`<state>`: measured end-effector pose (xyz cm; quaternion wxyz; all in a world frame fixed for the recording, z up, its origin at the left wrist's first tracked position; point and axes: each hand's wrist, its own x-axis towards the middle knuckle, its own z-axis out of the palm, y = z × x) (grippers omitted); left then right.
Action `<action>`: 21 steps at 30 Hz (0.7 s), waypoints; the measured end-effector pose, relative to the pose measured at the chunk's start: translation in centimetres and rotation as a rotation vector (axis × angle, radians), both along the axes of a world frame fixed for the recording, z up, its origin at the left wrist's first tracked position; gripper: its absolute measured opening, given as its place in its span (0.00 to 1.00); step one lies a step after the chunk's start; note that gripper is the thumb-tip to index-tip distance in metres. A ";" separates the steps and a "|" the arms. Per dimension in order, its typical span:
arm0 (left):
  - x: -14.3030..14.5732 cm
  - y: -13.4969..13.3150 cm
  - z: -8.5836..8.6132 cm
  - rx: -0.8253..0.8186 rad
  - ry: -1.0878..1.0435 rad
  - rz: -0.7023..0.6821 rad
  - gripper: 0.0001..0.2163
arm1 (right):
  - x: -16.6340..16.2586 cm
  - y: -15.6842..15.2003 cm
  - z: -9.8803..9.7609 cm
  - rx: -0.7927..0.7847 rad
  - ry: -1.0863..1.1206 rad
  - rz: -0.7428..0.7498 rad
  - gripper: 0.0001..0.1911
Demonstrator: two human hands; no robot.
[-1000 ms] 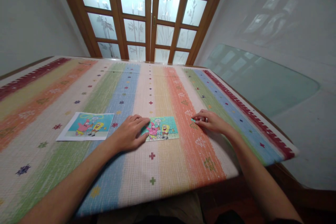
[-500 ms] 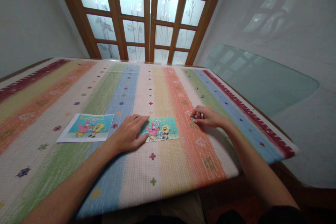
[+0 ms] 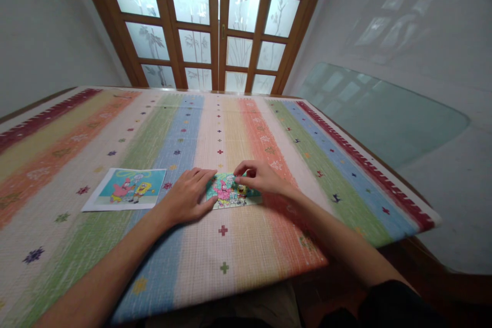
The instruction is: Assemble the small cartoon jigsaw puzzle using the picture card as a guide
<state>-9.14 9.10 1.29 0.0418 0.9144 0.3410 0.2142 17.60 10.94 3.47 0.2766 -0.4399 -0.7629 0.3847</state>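
Left hand flat, open, pressing puzzle edge; right hand fingertips pinched over puzzle top.

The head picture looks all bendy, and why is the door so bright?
Head view: the wide lens bows the table edges and tilts the door frames inward. Daylight glows through the frosted panes, washing out the top ones. The glass sheet on the right reflects the door panes. The puzzle between the left hand and right hand looks small and slightly soft.
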 end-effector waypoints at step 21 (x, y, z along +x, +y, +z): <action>0.0 -0.1 0.2 0.013 0.012 0.047 0.22 | -5.2 0.8 -1.0 0.239 -0.194 0.044 0.02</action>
